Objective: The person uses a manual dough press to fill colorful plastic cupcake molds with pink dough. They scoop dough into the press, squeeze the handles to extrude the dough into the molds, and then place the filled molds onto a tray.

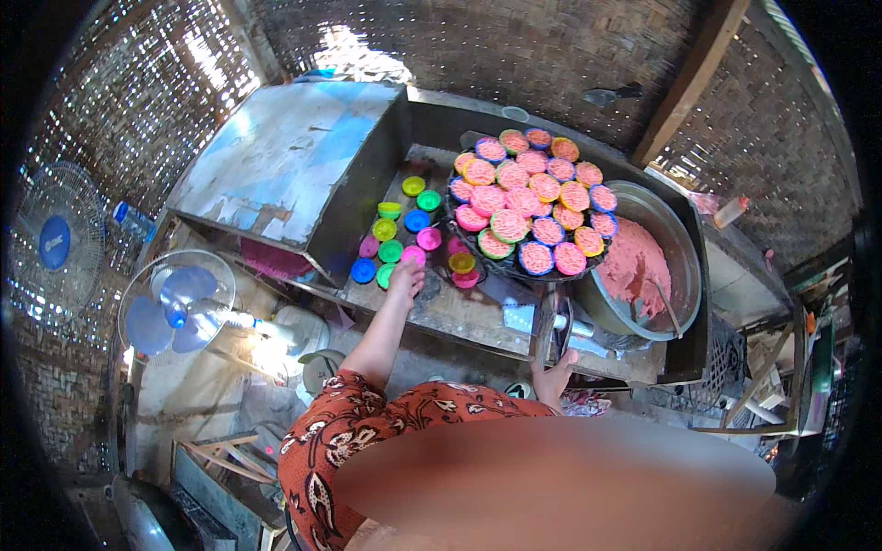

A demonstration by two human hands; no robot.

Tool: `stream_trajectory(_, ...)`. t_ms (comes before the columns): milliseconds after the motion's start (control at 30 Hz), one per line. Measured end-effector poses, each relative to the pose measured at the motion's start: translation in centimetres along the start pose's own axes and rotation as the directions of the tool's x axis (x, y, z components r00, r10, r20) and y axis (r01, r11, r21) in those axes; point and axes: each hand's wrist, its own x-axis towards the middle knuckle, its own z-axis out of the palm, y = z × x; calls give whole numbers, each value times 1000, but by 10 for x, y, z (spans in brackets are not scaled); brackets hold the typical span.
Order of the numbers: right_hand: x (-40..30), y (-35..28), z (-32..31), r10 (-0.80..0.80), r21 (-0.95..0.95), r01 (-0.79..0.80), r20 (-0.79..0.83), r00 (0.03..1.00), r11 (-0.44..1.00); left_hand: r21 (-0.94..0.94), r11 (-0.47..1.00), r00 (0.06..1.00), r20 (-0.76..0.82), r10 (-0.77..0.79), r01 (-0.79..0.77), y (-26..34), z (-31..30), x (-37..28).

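My left hand [408,281] reaches over the worktop, its fingertips at a pink plastic cup mould [413,255]; whether they grip it is hard to tell. Around it stand loose moulds, among them a blue one [364,271], a green one [428,200] and a yellow one [413,186]. At the worktop's front edge, my right hand [553,379] is closed around the near end of a long dark handle [544,327]. Beyond that handle, a round dark tray [496,265] bears many coloured moulds filled with pink, strand-like dough [521,201].
A large metal basin [692,275] at right holds pink dough [637,258] and a utensil with a thin handle [668,310]. A box with a worn blue-white top [296,151] stands at left. Two fans, one blue-bladed [178,303], are farther left. Woven walls [510,69] enclose the worktop's back.
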Motion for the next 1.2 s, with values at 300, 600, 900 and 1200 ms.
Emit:
stream_trajectory(300, 23, 22, 40, -64, 334, -14, 221, 973, 942, 321, 944, 974, 175, -145, 83, -69, 25, -42)
stream_trajectory(600, 49, -18, 27, 0, 350, -746, 905, 425, 567, 694, 659, 764, 583, -276, -291, -84, 71, -105)
stream_trajectory(900, 90, -10, 34, -124, 282, -744, 957, 262, 606, 772, 407, 806, 577, -128, -488, -102, 109, -90)
stream_trajectory(1200, 111, -37, 30, -166, 247, -676, 969, 183, 694, 894, 270, 916, 392, -84, -357, -93, 122, -78)
